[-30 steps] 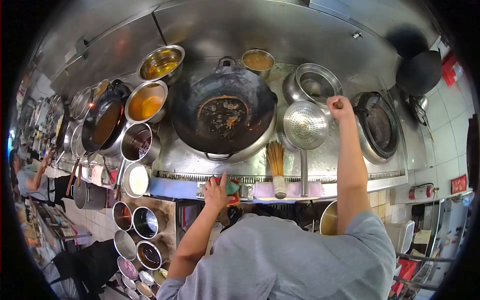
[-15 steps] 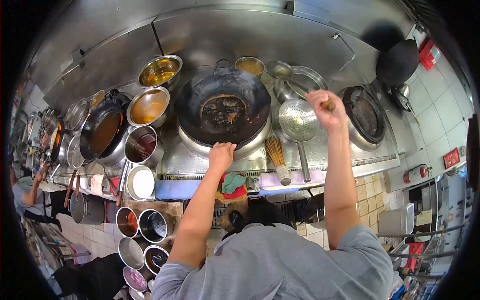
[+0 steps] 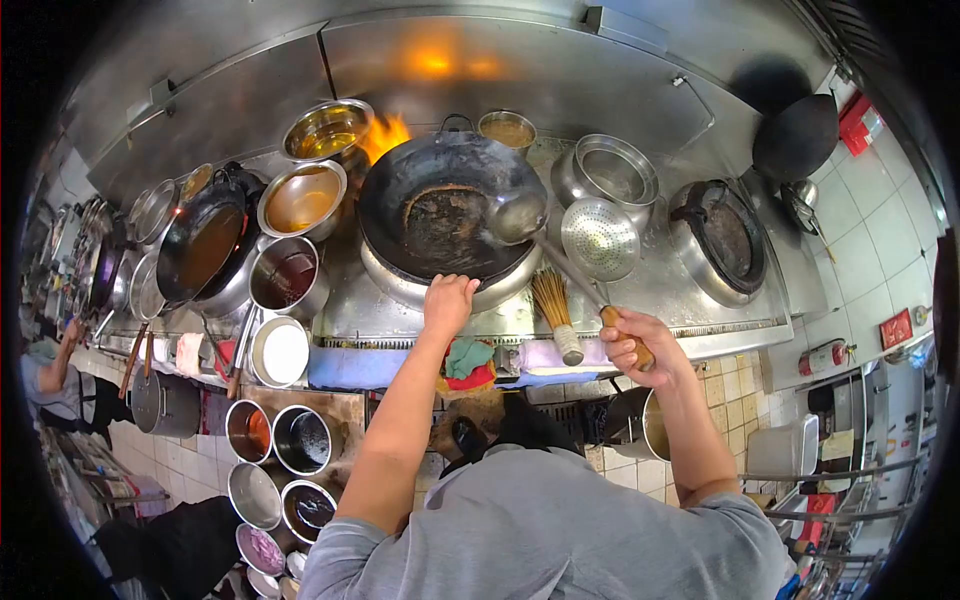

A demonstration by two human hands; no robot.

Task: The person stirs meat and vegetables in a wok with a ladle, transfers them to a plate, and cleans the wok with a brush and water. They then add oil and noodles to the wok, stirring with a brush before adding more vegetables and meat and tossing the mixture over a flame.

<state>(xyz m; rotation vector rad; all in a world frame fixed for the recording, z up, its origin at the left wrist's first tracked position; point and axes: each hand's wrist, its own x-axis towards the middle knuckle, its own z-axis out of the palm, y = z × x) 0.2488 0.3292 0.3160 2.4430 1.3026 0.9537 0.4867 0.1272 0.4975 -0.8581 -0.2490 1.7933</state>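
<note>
A large black wok (image 3: 405,225) sits on the middle burner, with a brown ring of residue in its bottom. My left hand (image 3: 450,302) is closed on the wok's near rim. In my right hand (image 3: 645,350) is the wooden handle of a metal ladle (image 3: 518,216), gripped to the right of the wok. The ladle's bowl is over the right inner side of the wok. Flames (image 3: 384,138) rise behind the wok's left edge. Just right of the wok lie a bamboo wok brush (image 3: 552,303) and a perforated strainer (image 3: 600,240).
Metal bowls of oil (image 3: 328,130) and of orange liquid (image 3: 303,200) flank the wok on the left. At the back right stands a steel pot (image 3: 608,172). Folded cloths (image 3: 467,362) lie along the front edge. Another person (image 3: 75,385) works far left.
My right hand has come down and toward me, bringing the ladle from the back-right pot to the wok. Flames have appeared behind the wok. My left hand stays at the rim.
</note>
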